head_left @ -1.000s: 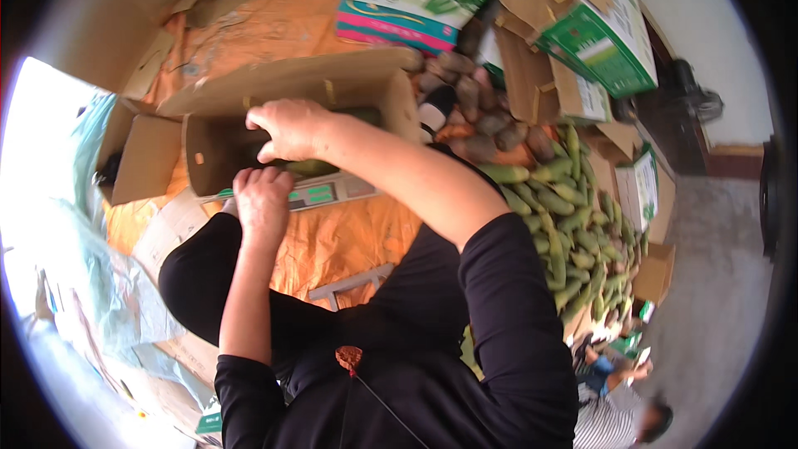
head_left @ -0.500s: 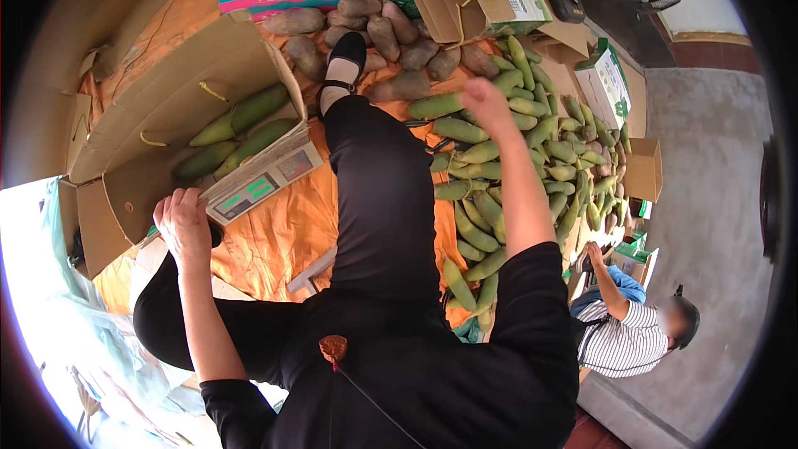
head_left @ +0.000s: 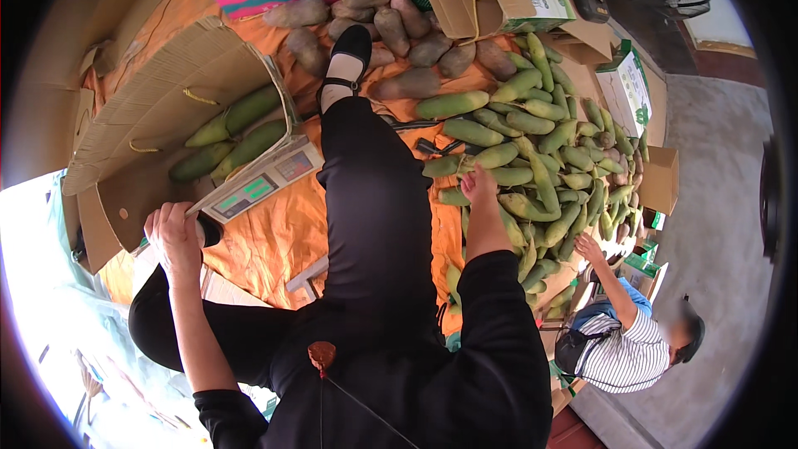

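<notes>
Two hands apart now: left hand [head_left: 173, 229] closed on the cardboard box [head_left: 166, 116] edge beside the scale [head_left: 262, 185], right hand [head_left: 480, 185] moved off the box to the green mango pile [head_left: 532, 158], fingers curled onto one, grip unclear. Four mangoes already boxed.

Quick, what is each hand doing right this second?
Left hand: closed, gripping the edge of the cardboard box by the scale.
Right hand: down on the green mango pile; whether it grips one cannot be told.
</notes>
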### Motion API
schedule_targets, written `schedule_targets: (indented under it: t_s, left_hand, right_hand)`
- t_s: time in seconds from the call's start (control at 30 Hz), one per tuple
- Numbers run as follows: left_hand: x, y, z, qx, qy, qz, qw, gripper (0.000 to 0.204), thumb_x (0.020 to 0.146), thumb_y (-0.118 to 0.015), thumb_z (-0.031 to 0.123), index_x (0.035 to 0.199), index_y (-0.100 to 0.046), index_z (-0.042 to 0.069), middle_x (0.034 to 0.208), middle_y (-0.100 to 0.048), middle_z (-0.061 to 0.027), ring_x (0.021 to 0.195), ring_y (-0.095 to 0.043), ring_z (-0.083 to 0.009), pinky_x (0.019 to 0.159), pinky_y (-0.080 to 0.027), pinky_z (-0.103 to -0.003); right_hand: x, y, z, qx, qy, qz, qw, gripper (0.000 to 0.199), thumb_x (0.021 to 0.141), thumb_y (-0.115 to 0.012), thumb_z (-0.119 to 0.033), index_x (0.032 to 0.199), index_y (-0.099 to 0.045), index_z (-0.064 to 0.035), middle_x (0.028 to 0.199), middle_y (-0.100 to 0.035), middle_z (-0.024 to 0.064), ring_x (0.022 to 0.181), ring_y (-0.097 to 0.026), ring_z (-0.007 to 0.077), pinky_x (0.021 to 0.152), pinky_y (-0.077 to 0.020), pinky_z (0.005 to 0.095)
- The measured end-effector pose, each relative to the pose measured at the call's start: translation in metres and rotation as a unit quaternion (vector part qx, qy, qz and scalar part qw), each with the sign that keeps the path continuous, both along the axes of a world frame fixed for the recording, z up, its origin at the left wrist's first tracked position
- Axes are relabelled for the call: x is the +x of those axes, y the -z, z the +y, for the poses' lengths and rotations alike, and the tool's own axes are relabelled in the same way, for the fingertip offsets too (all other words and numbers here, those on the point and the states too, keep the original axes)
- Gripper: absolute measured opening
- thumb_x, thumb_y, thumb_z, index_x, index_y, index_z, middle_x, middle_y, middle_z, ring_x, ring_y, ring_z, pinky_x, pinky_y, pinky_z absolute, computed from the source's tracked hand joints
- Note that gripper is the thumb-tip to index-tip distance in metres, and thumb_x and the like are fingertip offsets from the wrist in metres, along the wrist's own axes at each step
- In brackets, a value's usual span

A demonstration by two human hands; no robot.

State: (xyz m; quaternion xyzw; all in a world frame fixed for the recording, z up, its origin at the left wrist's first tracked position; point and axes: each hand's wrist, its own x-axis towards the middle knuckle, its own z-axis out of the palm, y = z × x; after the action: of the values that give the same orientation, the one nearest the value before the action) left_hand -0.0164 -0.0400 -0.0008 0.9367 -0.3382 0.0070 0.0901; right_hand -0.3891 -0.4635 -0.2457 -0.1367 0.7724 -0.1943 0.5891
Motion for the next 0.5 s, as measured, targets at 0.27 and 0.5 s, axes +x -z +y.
schedule_targets:
  t_s: [0.27, 0.5]
  left_hand:
    - [0.000, 0.001, -0.002, -0.003, 0.001, 0.010, 1.000, 0.011, 0.075, -0.060, 0.003, 0.085, -0.063, 0.007, 0.079, -0.058, -0.0079, 0.083, -0.056, -0.0274, 0.089, -0.039, -0.038]
    - [0.001, 0.000, 0.003, 0.005, -0.009, 0.005, 1.000, 0.012, 0.074, -0.060, 0.003, 0.085, -0.063, 0.006, 0.079, -0.057, -0.0078, 0.083, -0.056, -0.0275, 0.088, -0.039, -0.039]
  right_hand:
    - [0.003, 0.049, -0.013, 0.016, 0.138, -0.071, 0.988, 0.028, 0.090, -0.063, -0.027, 0.115, -0.056, -0.0166, 0.117, -0.058, 0.0024, 0.092, -0.060, 0.0167, 0.063, -0.0454, 0.0279]
    - [0.004, 0.051, -0.015, 0.021, 0.101, -0.050, 0.993, 0.009, 0.095, -0.054, -0.022, 0.095, -0.059, -0.0147, 0.081, -0.063, -0.0023, 0.072, -0.058, 0.0107, 0.060, -0.0443, 0.0279]
